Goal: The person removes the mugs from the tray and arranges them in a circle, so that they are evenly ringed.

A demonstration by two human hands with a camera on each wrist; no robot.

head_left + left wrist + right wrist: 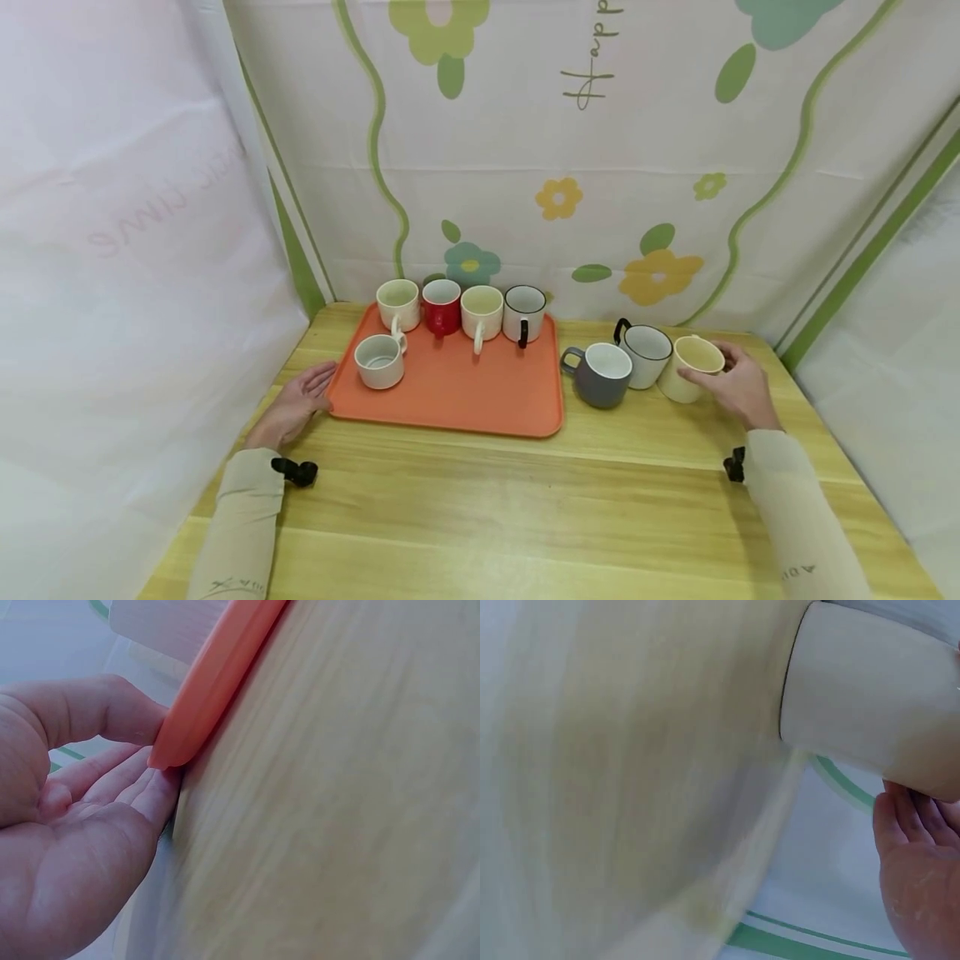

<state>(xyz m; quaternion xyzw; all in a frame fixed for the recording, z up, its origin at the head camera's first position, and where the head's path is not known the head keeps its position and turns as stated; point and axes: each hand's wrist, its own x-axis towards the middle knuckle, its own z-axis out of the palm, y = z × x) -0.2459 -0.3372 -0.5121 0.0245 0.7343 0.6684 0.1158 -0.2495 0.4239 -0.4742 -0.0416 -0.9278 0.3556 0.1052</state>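
Note:
At the right of the table, my right hand (738,385) holds a pale yellow mug (681,385), thumb on the near side and fingers round the far side. In the right wrist view, the fingers (922,817) lie against the mug's wall (870,697). My left hand (296,406) touches the near left corner of an orange tray (465,408) with thumb and extended fingers. In the left wrist view, the thumb (112,712) meets the tray's rim (210,682). Beside the yellow mug stand a white mug with black handle (647,354) and a dark grey mug (602,383).
Along the tray's back stand a cream mug (397,307), a red mug (444,312), another cream mug (482,315) and a white black-rimmed mug (522,315). A low pale grey cup (379,367) sits at the tray's left. Fabric walls (495,150) enclose the wooden table (465,517).

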